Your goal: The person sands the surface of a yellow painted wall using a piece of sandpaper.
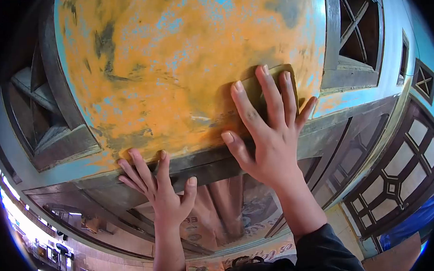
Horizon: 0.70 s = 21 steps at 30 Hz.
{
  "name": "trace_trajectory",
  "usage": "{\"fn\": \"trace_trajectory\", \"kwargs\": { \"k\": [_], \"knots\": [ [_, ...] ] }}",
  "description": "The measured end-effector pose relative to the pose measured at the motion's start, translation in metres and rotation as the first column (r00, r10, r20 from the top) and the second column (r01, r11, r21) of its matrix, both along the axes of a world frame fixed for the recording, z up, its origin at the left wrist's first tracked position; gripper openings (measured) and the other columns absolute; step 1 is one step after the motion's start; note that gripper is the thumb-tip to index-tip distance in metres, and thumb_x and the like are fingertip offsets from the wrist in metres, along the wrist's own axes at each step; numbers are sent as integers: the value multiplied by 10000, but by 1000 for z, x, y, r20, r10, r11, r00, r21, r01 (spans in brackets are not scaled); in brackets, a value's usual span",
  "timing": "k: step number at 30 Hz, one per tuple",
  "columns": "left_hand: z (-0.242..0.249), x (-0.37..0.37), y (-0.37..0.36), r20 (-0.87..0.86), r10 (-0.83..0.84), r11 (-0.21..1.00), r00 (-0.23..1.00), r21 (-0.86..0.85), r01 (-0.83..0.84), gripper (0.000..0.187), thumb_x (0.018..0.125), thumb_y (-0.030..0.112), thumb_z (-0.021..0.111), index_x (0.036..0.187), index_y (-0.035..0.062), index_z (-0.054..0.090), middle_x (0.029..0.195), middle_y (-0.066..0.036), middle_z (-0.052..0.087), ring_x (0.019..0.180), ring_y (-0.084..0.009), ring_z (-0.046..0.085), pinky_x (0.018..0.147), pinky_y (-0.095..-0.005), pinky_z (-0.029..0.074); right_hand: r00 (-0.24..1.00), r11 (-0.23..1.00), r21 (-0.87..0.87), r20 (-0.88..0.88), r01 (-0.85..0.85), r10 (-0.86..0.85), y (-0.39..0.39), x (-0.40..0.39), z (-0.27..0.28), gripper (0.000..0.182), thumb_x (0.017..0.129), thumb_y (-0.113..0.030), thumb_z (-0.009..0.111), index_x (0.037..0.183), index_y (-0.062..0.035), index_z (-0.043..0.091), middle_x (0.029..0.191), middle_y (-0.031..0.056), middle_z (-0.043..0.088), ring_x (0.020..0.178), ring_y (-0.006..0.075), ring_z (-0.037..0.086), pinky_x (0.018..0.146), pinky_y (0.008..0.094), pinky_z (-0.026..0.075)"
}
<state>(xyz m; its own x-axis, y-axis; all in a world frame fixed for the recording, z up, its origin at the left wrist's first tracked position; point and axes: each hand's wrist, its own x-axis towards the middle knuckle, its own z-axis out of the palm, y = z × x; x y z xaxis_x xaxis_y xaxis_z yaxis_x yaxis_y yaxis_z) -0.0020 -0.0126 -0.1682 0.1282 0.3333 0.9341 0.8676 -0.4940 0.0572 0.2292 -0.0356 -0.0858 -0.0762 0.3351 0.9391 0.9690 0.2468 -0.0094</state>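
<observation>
Overhead is a wall panel (176, 89) with patchy orange, light blue and grey paint, worn and scuffed. My right hand (273, 142) lies against its lower right part, fingers spread. Under those fingers a dark brown sheet, which looks like sandpaper (256, 92), is held flat to the painted surface. My left hand (163, 191) is lower and to the left, fingers apart and holding nothing. Its fingertips touch the bottom of the panel, by the dark wooden beam (218, 162).
Wooden vent frames with crossed slats flank the panel, one left (36, 104) and one right (360, 30). Below the beam, glass panes (263, 206) reflect a printed banner. A dark door with pale panes (397, 166) stands right, near a blue sheet (414, 223).
</observation>
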Motion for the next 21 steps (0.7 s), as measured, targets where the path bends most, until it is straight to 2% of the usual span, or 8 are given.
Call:
{"fn": "trace_trajectory", "kwargs": {
  "k": [5, 10, 15, 16, 18, 19, 20, 21],
  "knots": [
    [6, 0, -8, 20, -52, 999, 998, -8, 52, 653, 955, 514, 583, 1460, 101, 542, 1676, -282, 165, 1550, -530, 1, 1150, -711, -112, 999, 998, -62, -29, -17, 15, -7, 4, -35, 611, 933, -501, 623, 1505, -310, 521, 1660, 78, 323, 1539, 386, 230, 1164, 699, -148],
    [28, 4, -19, -90, 52, 999, 995, 3, -52, 607, 943, 472, 588, 1452, 141, 573, 1668, -241, 235, 1551, -515, 72, 1160, -698, -118, 1000, 1000, -12, 16, -6, 6, -8, 10, 6, 610, 934, -466, 639, 1512, -315, 511, 1656, 66, 326, 1538, 371, 236, 1156, 715, -136],
    [74, 3, -12, -190, 71, 995, 979, 81, -57, 597, 930, 430, 598, 1470, 178, 562, 1651, -173, 320, 1549, -486, 143, 1183, -668, -111, 998, 1000, -12, 62, -8, 9, -8, 12, -10, 628, 904, -444, 681, 1490, -261, 547, 1655, 102, 322, 1547, 407, 209, 1184, 684, -99],
    [88, 2, -13, -212, 99, 991, 972, 112, -76, 584, 932, 409, 592, 1474, 193, 559, 1639, -152, 351, 1543, -467, 189, 1213, -654, -13, 996, 1000, -12, 87, -10, 11, -7, 16, -22, 624, 907, -454, 674, 1487, -261, 550, 1653, 103, 326, 1546, 407, 212, 1183, 684, -108],
    [112, -5, -3, -260, 101, 976, 960, 215, -44, 591, 924, 375, 606, 1461, 131, 555, 1638, -164, 346, 1540, -461, 198, 1218, -644, 65, 987, 1000, 8, 159, 29, -30, -5, 29, -26, 612, 916, -487, 652, 1478, -261, 559, 1644, 107, 344, 1542, 410, 223, 1185, 684, -128],
    [124, -8, 1, -287, 104, 965, 952, 262, -27, 596, 920, 358, 613, 1454, 100, 553, 1637, -170, 343, 1539, -458, 202, 1221, -639, 104, 995, 1000, 1, 102, -6, 6, -5, 33, -18, 629, 887, -470, 694, 1482, -329, 545, 1636, 50, 372, 1548, 356, 239, 1158, 724, -146],
    [137, -8, 2, -311, 121, 954, 943, 300, -24, 588, 917, 329, 610, 1461, 113, 550, 1630, -154, 362, 1521, -445, 260, 1224, -589, 191, 997, 1000, 20, 77, 12, -13, -6, 38, -5, 620, 901, -463, 681, 1488, -323, 540, 1641, 49, 365, 1550, 359, 233, 1158, 722, -138],
    [150, -8, 2, -318, 121, 951, 940, 308, -18, 584, 920, 322, 606, 1463, 115, 549, 1626, -155, 368, 1517, -440, 271, 1224, -584, 196, 998, 999, 38, 52, 32, -34, -5, 44, 10, 610, 915, -457, 668, 1494, -318, 535, 1645, 47, 358, 1553, 362, 228, 1158, 720, -130]
  ]
}}
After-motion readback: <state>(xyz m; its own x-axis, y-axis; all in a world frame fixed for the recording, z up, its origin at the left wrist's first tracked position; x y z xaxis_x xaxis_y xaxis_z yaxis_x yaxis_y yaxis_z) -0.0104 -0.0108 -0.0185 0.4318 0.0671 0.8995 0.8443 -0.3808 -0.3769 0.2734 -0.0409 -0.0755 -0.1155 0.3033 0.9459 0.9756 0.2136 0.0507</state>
